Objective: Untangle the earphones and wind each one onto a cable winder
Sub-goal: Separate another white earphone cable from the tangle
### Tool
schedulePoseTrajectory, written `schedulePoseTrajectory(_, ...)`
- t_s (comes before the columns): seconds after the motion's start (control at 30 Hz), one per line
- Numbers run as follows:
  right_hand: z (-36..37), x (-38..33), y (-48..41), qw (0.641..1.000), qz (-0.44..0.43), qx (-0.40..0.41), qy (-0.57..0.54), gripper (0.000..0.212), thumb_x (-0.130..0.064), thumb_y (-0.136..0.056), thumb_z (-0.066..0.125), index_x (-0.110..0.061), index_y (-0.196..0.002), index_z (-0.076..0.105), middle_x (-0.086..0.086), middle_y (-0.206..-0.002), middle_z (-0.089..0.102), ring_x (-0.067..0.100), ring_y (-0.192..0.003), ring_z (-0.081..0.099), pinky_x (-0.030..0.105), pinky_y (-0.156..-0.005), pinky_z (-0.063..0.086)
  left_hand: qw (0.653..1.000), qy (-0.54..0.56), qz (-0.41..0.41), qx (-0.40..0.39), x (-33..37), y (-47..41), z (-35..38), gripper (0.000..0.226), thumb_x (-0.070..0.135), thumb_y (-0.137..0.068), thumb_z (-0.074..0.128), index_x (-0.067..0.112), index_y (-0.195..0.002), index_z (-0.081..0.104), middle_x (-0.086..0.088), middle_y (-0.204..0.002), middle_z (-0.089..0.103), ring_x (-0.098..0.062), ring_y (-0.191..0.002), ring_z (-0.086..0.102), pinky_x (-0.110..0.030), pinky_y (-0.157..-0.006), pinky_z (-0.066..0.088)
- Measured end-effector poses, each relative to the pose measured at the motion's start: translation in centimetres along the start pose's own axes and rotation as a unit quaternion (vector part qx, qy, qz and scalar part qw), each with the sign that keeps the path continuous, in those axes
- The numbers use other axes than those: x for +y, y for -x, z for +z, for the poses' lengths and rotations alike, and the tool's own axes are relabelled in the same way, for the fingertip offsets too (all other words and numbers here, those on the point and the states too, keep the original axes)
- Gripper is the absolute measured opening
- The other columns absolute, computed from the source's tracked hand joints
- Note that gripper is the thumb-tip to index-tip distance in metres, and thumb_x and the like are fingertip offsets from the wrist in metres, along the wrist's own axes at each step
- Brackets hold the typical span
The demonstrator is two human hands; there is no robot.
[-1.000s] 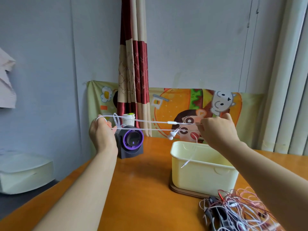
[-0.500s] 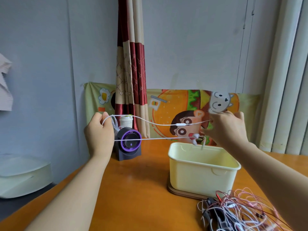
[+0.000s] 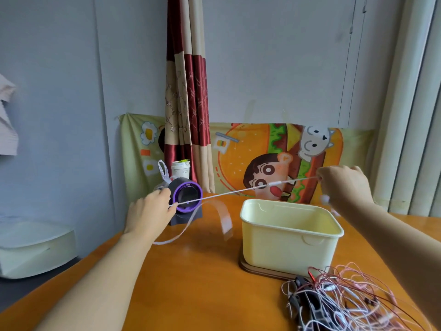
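An orange bench (image 3: 191,283) is seen across the lower frame. A cream tub (image 3: 286,247) on a brown base (image 3: 253,269) is set right of centre. Tangled earphones (image 3: 358,299) are heaped at lower right, and a purple-rimmed device (image 3: 187,199) is stood left of centre.

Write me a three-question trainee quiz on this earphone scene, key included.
1. True or false: the thin white earphone cable runs taut between the left hand and the right hand.
2. Where is the tangled pile of red, pink and white cables? A) on the orange wooden table beside the cream plastic tub B) inside that tub C) in the left hand
3. Fill in: the dark round device has a ___ ring.
Key: 1 true; 2 A; 3 purple.
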State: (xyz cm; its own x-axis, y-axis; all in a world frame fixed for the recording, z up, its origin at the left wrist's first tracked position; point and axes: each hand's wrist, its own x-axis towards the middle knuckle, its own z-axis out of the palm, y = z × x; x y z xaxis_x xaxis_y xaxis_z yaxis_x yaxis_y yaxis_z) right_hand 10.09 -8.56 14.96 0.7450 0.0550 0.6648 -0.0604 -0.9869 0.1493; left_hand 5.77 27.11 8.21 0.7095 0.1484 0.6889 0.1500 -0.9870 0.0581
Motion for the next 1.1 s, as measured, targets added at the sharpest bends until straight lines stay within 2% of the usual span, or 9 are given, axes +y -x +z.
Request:
schedulePoseTrajectory(0.17,-0.3,-0.7,-0.2,0.980,0.009,-0.003,-0.201,0.035,-0.010,-0.089,0.059,-0.012,-0.056,0.045,0.004,-0.055,0.049,0.023,-0.054,0.048,0.026,-0.046,0.030,0.999,0.017,0.009,-0.036,1.2,0.5,0.6,0.027,0.043,-0.098,0.046,0.019,-0.087,0.040,0.002,-0.087,0.061,-0.026,-0.074,0.060,-0.028,-0.059,0.039)
schedulePoseTrajectory(0.37,-3.9,-3.2,-0.3,0.913,-0.042,-0.152,-0.375,0.041,-0.030,-0.088,0.064,-0.002,-0.062,0.053,0.001,-0.053,0.040,0.012,-0.047,0.031,0.019,-0.045,0.025,0.955,0.230,-0.058,-0.178,3.1,-0.2,2.7,0.033,0.035,-0.102,0.036,0.019,-0.073,0.040,-0.004,-0.075,0.055,-0.022,-0.065,0.051,-0.034,-0.061,0.043)
schedulePoseTrajectory(0.43,-4.3,-3.8,-0.1,0.897,-0.047,-0.196,-0.394,0.042,-0.035,-0.090,0.061,0.003,-0.072,0.060,-0.005,-0.049,0.042,0.012,-0.049,0.031,0.021,-0.047,0.025,0.930,0.279,-0.069,-0.229,4.4,-0.6,2.4,0.029,0.036,-0.103,0.033,0.018,-0.084,0.047,-0.002,-0.082,0.054,-0.017,-0.070,0.048,-0.033,-0.060,0.036)
schedulePoseTrajectory(0.53,-4.5,-4.8,0.4,0.871,-0.039,-0.265,-0.412,0.042,-0.035,-0.096,0.052,-0.002,-0.073,0.063,-0.009,-0.049,0.050,0.015,-0.051,0.039,0.023,-0.051,0.033,0.903,0.334,-0.054,-0.264,5.6,-1.4,2.4,0.036,0.041,-0.101,0.042,0.016,-0.127,0.047,-0.007,-0.123,0.055,-0.019,-0.103,0.053,-0.031,-0.084,0.042)
schedulePoseTrajectory(0.63,-4.4,-5.7,1.0,0.834,-0.030,-0.368,-0.410,0.036,-0.022,-0.103,0.037,-0.009,-0.089,0.068,-0.003,-0.076,0.064,0.013,-0.053,0.057,0.021,-0.054,0.044,0.919,0.206,-0.015,-0.336,6.1,-1.8,2.2,0.080,0.047,-0.089,0.062,0.019,-0.152,0.021,-0.010,-0.151,0.032,-0.029,-0.134,0.040,-0.041,-0.106,0.040)
schedulePoseTrajectory(0.73,-4.2,-6.4,2.0,0.814,-0.049,-0.443,-0.372,0.029,-0.013,-0.102,0.038,-0.006,-0.099,0.066,0.007,-0.104,0.067,0.011,-0.052,0.063,0.021,-0.057,0.053,0.923,-0.012,0.020,-0.385,6.4,-1.9,1.4,0.079,0.043,-0.081,0.071,0.019,-0.145,0.032,-0.010,-0.146,0.032,-0.034,-0.133,0.038,-0.054,-0.108,0.035)
schedulePoseTrajectory(0.9,-3.9,-7.3,2.7,0.824,-0.096,-0.465,-0.310,0.030,-0.022,-0.099,0.044,-0.007,-0.088,0.068,0.009,-0.092,0.073,0.013,-0.066,0.058,0.025,-0.065,0.049,0.908,-0.082,0.011,-0.410,6.2,-1.9,0.8,0.088,0.011,-0.084,0.061,0.022,-0.153,0.008,-0.009,-0.151,0.021,-0.040,-0.126,0.046,-0.055,-0.104,0.041)
schedulePoseTrajectory(1.0,-4.0,-7.2,2.6,0.808,-0.085,-0.479,-0.332,0.031,-0.022,-0.097,0.043,-0.011,-0.076,0.063,0.000,-0.071,0.071,0.014,-0.078,0.058,0.024,-0.069,0.049,0.951,0.090,0.017,-0.297,6.9,-1.4,0.4,0.057,0.007,-0.089,0.050,0.025,-0.141,0.034,-0.004,-0.137,0.048,-0.030,-0.117,0.054,-0.047,-0.097,0.048)
schedulePoseTrajectory(1.1,-3.9,-6.9,2.5,0.773,-0.073,-0.471,-0.419,0.026,-0.016,-0.093,0.048,-0.009,-0.071,0.061,0.004,-0.070,0.069,0.017,-0.075,0.060,0.027,-0.070,0.048,0.902,0.378,-0.017,-0.208,9.4,0.4,-2.1,0.025,0.002,-0.092,0.043,0.022,-0.094,0.058,0.007,-0.091,0.068,-0.014,-0.086,0.067,-0.035,-0.079,0.055)
